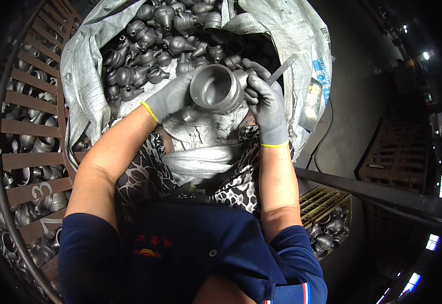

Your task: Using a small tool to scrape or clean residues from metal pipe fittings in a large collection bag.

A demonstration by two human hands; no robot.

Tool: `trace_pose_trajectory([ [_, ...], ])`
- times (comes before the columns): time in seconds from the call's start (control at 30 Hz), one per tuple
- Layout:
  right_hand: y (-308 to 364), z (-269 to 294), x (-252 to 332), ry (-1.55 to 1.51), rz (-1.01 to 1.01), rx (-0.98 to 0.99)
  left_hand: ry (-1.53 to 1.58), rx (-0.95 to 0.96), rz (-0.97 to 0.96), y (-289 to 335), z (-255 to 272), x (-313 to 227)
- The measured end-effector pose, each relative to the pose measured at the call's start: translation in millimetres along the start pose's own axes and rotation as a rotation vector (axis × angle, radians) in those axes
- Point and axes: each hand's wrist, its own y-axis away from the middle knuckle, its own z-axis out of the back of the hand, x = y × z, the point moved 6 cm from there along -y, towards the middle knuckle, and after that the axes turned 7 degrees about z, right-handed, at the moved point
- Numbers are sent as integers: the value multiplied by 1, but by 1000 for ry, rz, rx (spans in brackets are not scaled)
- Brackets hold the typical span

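Note:
A grey cast metal pipe fitting (214, 90) with a wide round mouth is held up over the sack, its opening facing me. My left hand (174, 96), in a grey glove with a yellow cuff, grips the fitting's left side. On the other side, my right hand (268, 104), gloved the same way, is closed on a flat file (285, 67) that slants up to the right. The right fingertips are close to the fitting's side neck; whether they touch it is unclear. Beyond both hands, many similar fittings (180, 44) lie heaped in a white woven sack (85, 66).
A rusty slatted metal bin (31, 130) full of castings stands on the left. At lower right are a yellow-green crate (327, 198) with more castings and a dark metal bar (368, 190). A black cable (327, 133) runs along the floor beside the sack.

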Motion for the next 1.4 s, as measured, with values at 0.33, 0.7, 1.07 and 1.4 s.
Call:
trace_pose_trajectory([
  [0.33,-4,-2,-2,68,66,-97,213,354,-64,11,-27,-22],
  [0.7,32,-43,-61,106,-357,30,122,-1,-485,41,-14,-64],
  [1.07,34,-61,-52,-34,-355,108,453,295,-419,30,1,-73],
  [1.4,40,-48,-60,-293,-454,28,221,192,-438,38,-10,-79],
])
